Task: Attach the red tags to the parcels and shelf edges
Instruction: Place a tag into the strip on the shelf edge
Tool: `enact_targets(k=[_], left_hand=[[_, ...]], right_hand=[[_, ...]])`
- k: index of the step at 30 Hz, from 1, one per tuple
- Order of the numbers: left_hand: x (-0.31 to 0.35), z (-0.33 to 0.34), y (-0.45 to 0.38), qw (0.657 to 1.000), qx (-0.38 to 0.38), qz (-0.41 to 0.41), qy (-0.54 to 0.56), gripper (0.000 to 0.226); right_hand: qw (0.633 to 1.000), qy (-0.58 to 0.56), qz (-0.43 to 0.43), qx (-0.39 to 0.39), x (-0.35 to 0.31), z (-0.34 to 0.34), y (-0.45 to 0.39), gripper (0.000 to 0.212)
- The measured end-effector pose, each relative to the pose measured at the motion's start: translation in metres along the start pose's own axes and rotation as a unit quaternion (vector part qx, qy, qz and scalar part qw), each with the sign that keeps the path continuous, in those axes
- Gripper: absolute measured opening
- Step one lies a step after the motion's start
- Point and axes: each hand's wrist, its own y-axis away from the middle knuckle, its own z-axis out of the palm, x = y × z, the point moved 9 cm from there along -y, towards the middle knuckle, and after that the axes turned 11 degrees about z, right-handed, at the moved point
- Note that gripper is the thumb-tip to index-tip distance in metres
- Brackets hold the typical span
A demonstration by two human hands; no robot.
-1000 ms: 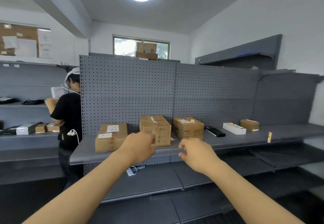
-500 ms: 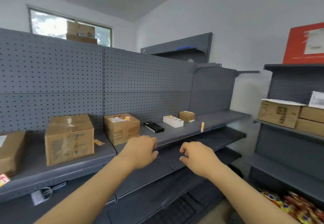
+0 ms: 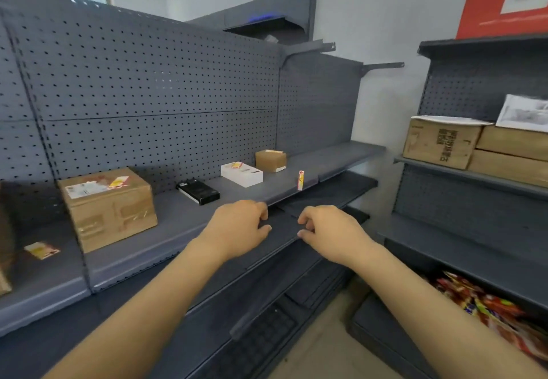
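Both my arms are out in front of the grey shelf [image 3: 184, 230], w/ the big cardboard box [image 3: 108, 208] as my landmark. My left hand [image 3: 237, 227] hovers right of that box, just past the shelf's front edge, fingers curled in loosely; can't tell if anything is pinched in it. My right hand [image 3: 329, 231] is further right again, near the left one but apart from it, also loosely curled w/ fingertips tucked under; can't tell whether it holds a tag. The big box sits on the shelf and has a white label plus a red/yellow tag [image 3: 118, 182] stuck on its top face. Left of the box, a loose red tag [image 3: 41, 250] lies flat on the shelf surface, well apart from my hands. Right of the box and behind my left hand lies a black flat box [image 3: 198, 193], then a white box [image 3: 241, 174] w/ a red tag on its lid, then a small brown parcel [image 3: 270, 160] w/ a tag on top, all further back twd the pegboard [image 3: 148, 82]. Right of those, a red tag [image 3: 300, 180] hangs upright on the shelf's front edge, above and between my hands. Far right of the box, across the gap, a second shelving unit [image 3: 474, 177] carries brown cartons [image 3: 441, 144], and below it there's a heap of colourful snack packets [image 3: 489, 310], blurred.
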Motion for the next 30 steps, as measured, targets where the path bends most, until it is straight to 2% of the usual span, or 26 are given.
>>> enact_targets(k=[8, 15, 22, 30], left_hand=[[-0.017, 0.069, -0.123, 0.999, -0.013, 0.044, 0.002, 0.029], [-0.034, 0.132, -0.216, 0.998, -0.029, 0.020, 0.060, 0.029], [-0.061, 0.193, -0.305, 0.997, -0.041, -0.025, 0.053, 0.027], [-0.102, 0.237, -0.378, 0.993, -0.057, -0.100, 0.026, 0.027]], right_hand=[[0.999, -0.016, 0.043, -0.012, 0.068, 0.032, -0.109, 0.028], [0.997, -0.034, 0.064, -0.023, 0.135, 0.065, -0.185, 0.028], [0.998, -0.043, 0.023, -0.035, 0.187, 0.103, -0.285, 0.028], [0.994, -0.070, -0.041, -0.073, 0.212, 0.137, -0.391, 0.028]])
